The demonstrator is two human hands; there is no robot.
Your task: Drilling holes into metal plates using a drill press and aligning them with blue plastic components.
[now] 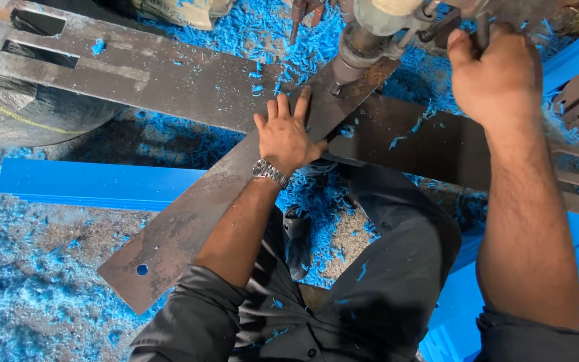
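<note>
A worker's left hand (285, 136), fingers spread flat and gripping nothing, pressed a long dark flat steel bar (216, 208) down where it lay across a broader rusted steel plate (122, 67). The right hand (497, 74) was closed around what appeared to be the grey metal handle (480, 30) of a drill press, its cylindrical steel spindle (363, 47) standing on the bar's upper end. Drilling looked under way; steady feed and a firm hold seemed needed next. Bright blue plastic shavings (28, 288) littered the floor; no containers showed.
</note>
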